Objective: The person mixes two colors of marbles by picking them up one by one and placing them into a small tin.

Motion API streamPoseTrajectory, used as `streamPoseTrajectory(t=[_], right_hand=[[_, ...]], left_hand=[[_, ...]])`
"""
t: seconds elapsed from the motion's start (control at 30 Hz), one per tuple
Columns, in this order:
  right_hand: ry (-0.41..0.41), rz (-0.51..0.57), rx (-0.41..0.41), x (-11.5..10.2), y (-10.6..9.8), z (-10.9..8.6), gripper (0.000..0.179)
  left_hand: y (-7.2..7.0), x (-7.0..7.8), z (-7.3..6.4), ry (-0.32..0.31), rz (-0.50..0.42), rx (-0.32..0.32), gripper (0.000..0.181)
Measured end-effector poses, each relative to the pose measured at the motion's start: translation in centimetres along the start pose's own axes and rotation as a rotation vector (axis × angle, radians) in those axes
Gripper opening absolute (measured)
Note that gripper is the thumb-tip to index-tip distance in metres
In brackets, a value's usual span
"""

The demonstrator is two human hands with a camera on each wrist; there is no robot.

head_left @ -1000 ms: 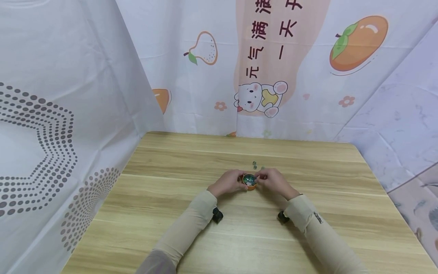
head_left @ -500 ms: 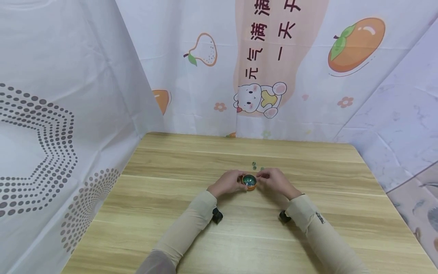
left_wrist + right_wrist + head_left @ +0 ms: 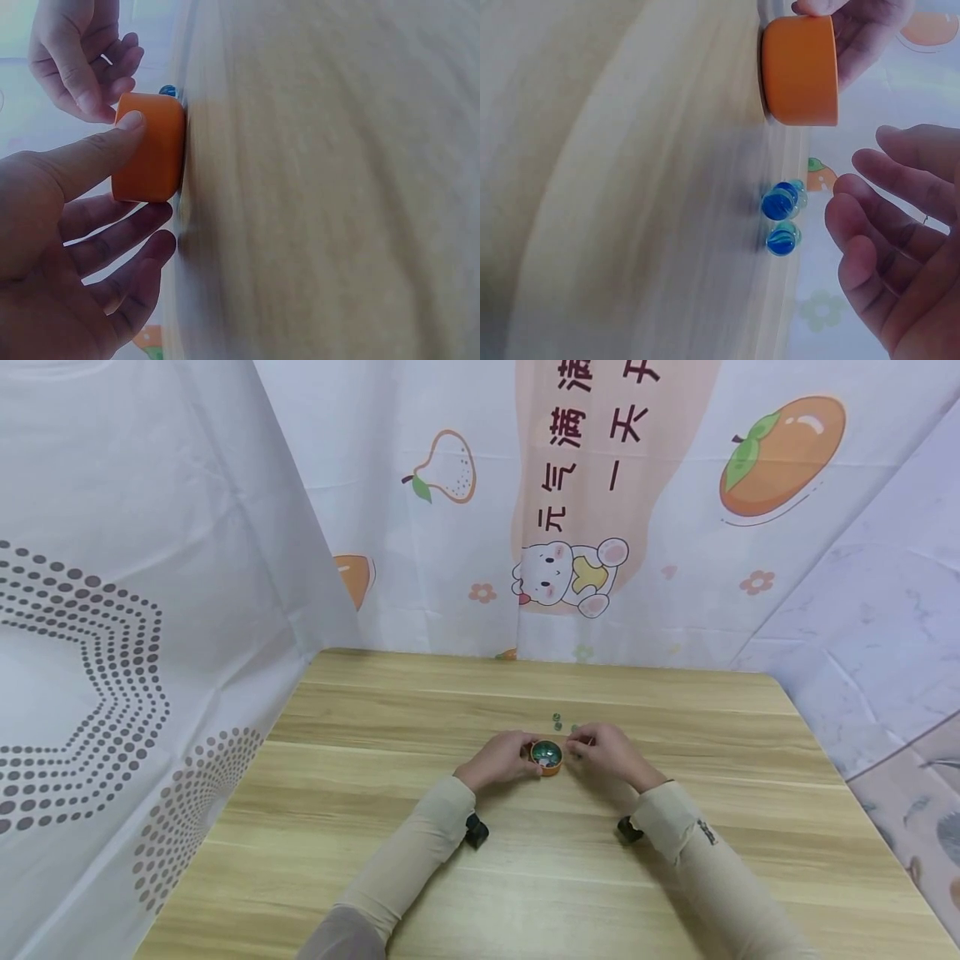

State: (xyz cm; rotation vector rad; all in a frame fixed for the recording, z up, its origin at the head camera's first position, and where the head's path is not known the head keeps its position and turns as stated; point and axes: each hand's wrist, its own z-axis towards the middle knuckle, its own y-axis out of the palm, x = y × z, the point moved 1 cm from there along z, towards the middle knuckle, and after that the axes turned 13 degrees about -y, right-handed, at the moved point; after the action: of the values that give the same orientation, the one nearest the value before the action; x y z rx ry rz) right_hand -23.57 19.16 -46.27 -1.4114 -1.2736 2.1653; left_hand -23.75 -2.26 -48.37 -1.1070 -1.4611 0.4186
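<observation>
Near the middle of the wooden table (image 3: pixel 540 877), the head view shows the orange cup (image 3: pixel 552 771) standing upright, glassy pieces (image 3: pixel 546 752) visible inside it but too small to count. From the cup's left, the left hand (image 3: pixel 497 762) wraps thumb and fingers around the wall, likely so that the small vessel cannot slide or tip. On the other side the right hand (image 3: pixel 609 753) hovers just beside the rim, its fingertips clear of it. Beyond them, 3 glass marbles (image 3: pixel 557 727) lie loose on the table, perhaps kept close so the reach is short. Against the picture from 0.5 s ago, the right hand has drawn a little away from the rim; the left hand, the cup and the 3 marbles stay where they were.

Through the left wrist view, the left thumb presses the cup's near wall while fingers lie against the other side; the base appears to rest on the table, so the grip seems to steady rather than lift.

From the right wrist view, the right hand's fingers and thumb are apart, with nothing between them. The blue-swirled marbles rest near the cup, some overlapping.
</observation>
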Motion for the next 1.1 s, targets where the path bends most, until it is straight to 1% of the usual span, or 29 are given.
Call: streamPoseTrajectory(t=[0.17, 0.57, 0.73, 0.9, 1.1], right_hand=[[0.003, -0.005, 0.013, 0.0, -0.1, 0.1, 0.016], [0.017, -0.030, -0.010, 0.4, -0.8, 0.0, 0.021], [0.019, -0.013, -0.012, 0.5, -0.9, 0.0, 0.019], [0.015, -0.005, -0.001, 0.6, -1.1, 0.0, 0.019], [0.026, -0.023, 0.024, 1.1, -1.2, 0.1, 0.022]], left_hand=[[-0.1, 0.0, 0.0, -0.006, 0.001, 0.002, 0.051], [-0.2, 0.0, 0.0, -0.005, 0.017, -0.001, 0.054], [-0.1, 0.1, 0.0, -0.006, 0.018, -0.005, 0.055], [0.0, 0.1, 0.0, -0.007, 0.026, 0.001, 0.056], [-0.1, 0.1, 0.0, -0.012, 0.019, -0.001, 0.056]])
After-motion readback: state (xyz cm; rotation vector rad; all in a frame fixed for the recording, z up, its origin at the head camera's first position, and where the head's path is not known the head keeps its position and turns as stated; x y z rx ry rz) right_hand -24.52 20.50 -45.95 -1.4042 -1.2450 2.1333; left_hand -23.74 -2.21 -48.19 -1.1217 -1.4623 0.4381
